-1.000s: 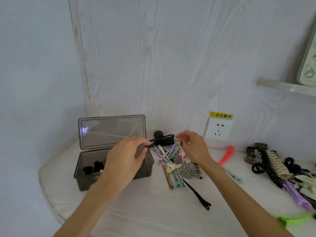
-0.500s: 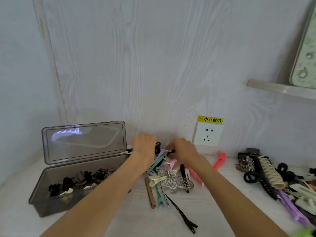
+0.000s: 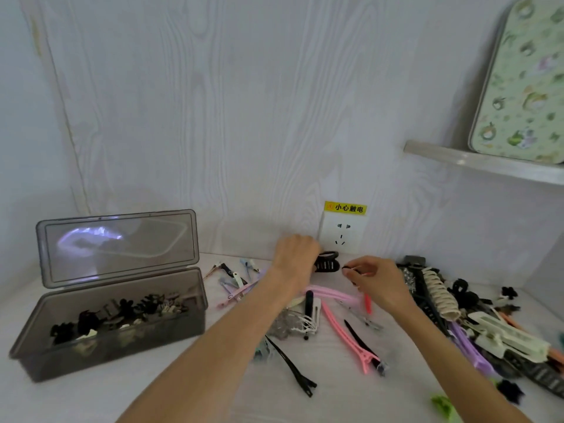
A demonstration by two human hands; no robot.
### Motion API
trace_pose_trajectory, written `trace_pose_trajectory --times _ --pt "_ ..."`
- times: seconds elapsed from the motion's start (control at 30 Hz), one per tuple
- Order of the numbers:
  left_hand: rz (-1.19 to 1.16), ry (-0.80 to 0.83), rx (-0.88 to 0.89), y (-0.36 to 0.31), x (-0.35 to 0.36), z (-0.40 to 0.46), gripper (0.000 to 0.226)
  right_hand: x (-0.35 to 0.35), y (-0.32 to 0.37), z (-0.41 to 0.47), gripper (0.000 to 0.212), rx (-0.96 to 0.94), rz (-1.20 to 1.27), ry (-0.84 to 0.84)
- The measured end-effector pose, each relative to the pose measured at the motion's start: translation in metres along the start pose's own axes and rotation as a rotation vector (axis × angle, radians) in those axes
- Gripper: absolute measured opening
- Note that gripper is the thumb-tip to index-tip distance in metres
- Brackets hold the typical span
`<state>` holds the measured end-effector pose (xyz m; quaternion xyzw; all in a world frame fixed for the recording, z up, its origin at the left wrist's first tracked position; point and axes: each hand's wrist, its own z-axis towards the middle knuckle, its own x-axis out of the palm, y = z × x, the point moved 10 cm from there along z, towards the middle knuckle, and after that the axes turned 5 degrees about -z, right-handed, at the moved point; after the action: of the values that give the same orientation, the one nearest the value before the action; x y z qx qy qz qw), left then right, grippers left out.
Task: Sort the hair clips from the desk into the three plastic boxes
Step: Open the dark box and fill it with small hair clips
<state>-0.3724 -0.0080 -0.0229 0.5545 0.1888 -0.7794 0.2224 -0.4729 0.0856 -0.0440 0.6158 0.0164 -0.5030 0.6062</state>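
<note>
An open smoky-grey plastic box (image 3: 195, 312) stands at the left of the desk, lid up, with several small dark clips inside. My left hand (image 3: 294, 257) reaches to the back of the desk and holds a black comb-toothed clip (image 3: 328, 264) below the wall socket. My right hand (image 3: 374, 279) pinches a small dark piece just right of that clip; I cannot tell what it is. Loose clips lie under my arms: a long pink clip (image 3: 345, 334), a black slim clip (image 3: 293, 367), a silver butterfly clip (image 3: 283, 326).
A heap of larger clips (image 3: 451, 303) fills the desk's right side, with a purple one and a beige spiral one. A wall socket (image 3: 341, 235) with a yellow warning label sits behind my hands. A shelf (image 3: 482, 161) at upper right carries a floral tin.
Both hands moved right and back toward the wall, away from the box. The black clip went with the left hand. The view swung right, showing more of the right-hand heap.
</note>
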Motion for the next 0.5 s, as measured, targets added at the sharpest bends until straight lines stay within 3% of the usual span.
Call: trace_pose_trajectory --times 0.13,0.2,0.27,0.37,0.5 --pt "-0.254 -0.059 0.030 -0.021 0.007 0.001 0.031 -0.020 -0.008 -0.004 0.004 0.062 0.026 -0.008" --pt "-0.333 -0.150 -0.043 -0.009 0.003 -0.008 0.045 -0.017 -0.011 -0.005 0.004 0.082 0.004 0.041" --pt "-0.268 -0.210 -0.159 0.011 -0.001 -0.017 0.050 -0.013 -0.011 -0.004 0.007 0.092 0.001 0.069" --pt "-0.174 -0.049 -0.294 0.035 0.018 -0.024 0.057 -0.004 -0.003 -0.003 0.013 0.058 -0.015 0.086" --pt "-0.371 0.193 -0.367 0.042 0.054 -0.024 0.047 0.015 0.018 -0.003 0.019 -0.041 -0.120 0.124"
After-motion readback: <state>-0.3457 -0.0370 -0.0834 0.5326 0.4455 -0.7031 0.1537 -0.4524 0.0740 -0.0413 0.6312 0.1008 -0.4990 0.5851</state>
